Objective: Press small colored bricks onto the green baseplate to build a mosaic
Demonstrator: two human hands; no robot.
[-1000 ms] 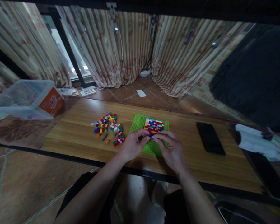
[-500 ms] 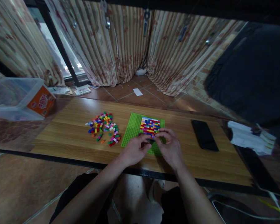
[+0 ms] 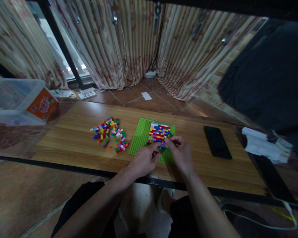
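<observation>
Brick mosaic (image 3: 160,131), part-covering the green baseplate (image 3: 139,137) toward its far-right corner, is being worked by curled left hand (image 3: 144,159) and narrowly pinching right hand (image 3: 181,153), contents indiscernible; loose bricks (image 3: 113,124) are lying unplaced toward the table (image 3: 69,130)'s left edge.

Wooden tabletop (image 3: 64,142): a narrow lane of bare wood is left between loose toy bricks (image 3: 118,134) and green studded baseplate (image 3: 140,135); a wider one is left between baseplate and black smartphone (image 3: 218,142). Baseplate: near-side access is obstructed by left hand (image 3: 145,158) and right hand (image 3: 181,153); far-centre studs are covered by assembled bricks (image 3: 159,132). Tabletop's left end: flanked by translucent plastic bin (image 3: 12,117).
</observation>
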